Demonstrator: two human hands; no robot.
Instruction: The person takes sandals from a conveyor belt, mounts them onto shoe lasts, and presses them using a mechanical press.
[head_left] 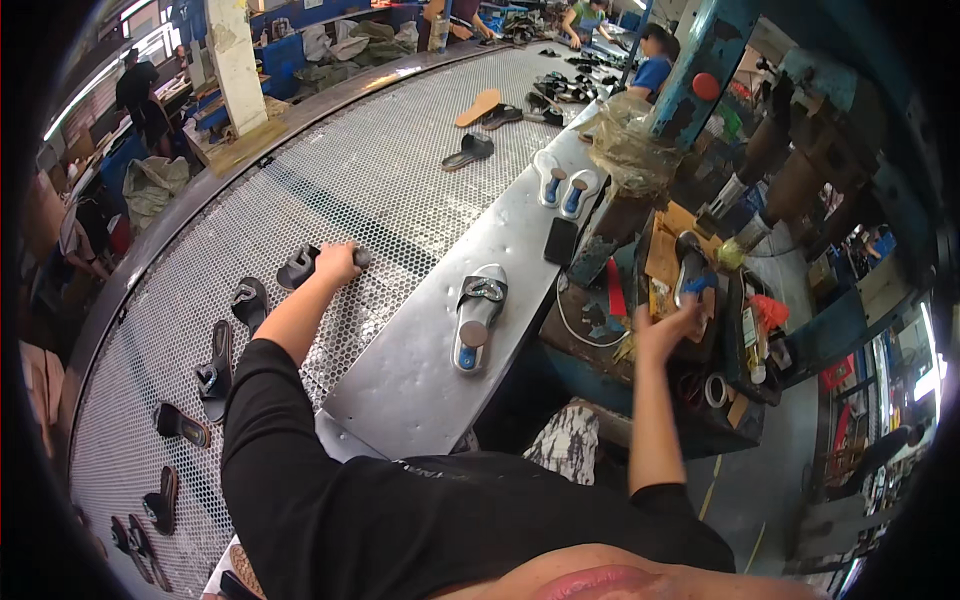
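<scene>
My left hand (338, 262) reaches out over the perforated conveyor (330, 190) and grips a dark sandal (300, 266) lying on it. My right hand (668, 322) is stretched to the right over a cluttered work tray (740, 330), fingers closed around a small object I cannot make out, just below a blue-tipped tool (693, 278). Between my arms, on the grey metal bench (420, 350), stands a sandal on a silver last (478, 318) with a dark strap.
More dark sandals (215, 365) lie along the conveyor's left side and at its far end. Two soles on lasts (565, 188) and a black phone (560, 241) rest on the bench. Other people work at the back. A tape roll (715, 390) lies at the right.
</scene>
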